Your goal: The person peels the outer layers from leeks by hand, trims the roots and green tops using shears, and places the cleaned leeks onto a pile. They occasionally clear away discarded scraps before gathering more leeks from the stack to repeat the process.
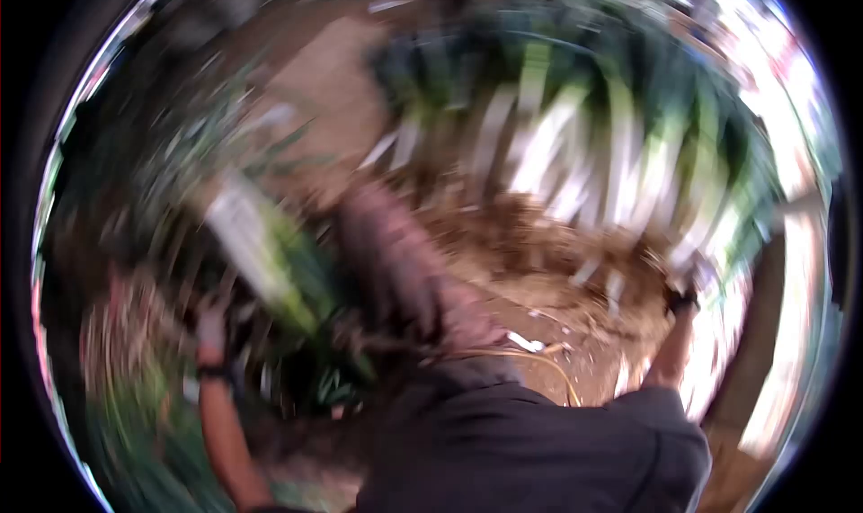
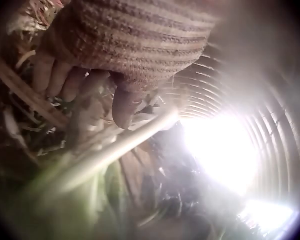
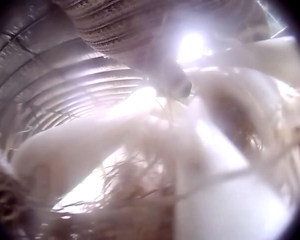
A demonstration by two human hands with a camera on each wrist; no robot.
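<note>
In the blurred head view, my left hand [image 1: 211, 329] is low at the left, beside a leek bundle [image 1: 247, 243] with white stalks. The left wrist view shows that hand in a striped knit glove [image 2: 130, 42], bare fingertips pointing down and apart, the thumb near a pale stalk [image 2: 120, 150]; contact is unclear. At the right, my right hand [image 1: 688, 293] is by the root ends of a wide row of leeks [image 1: 620, 162]. In the right wrist view, the gloved hand [image 3: 135, 45] is above thick white stalks [image 3: 225, 200]; most of its fingers are hidden, and its grip is unclear.
Brown soil with dry roots and scraps [image 1: 539, 288] lies between the hands. A thin yellow cord [image 1: 566, 374] curves near the body. A patterned, reddish sleeve or trouser leg [image 1: 409, 270] crosses the middle. A wooden beam [image 1: 764, 333] stands at the right.
</note>
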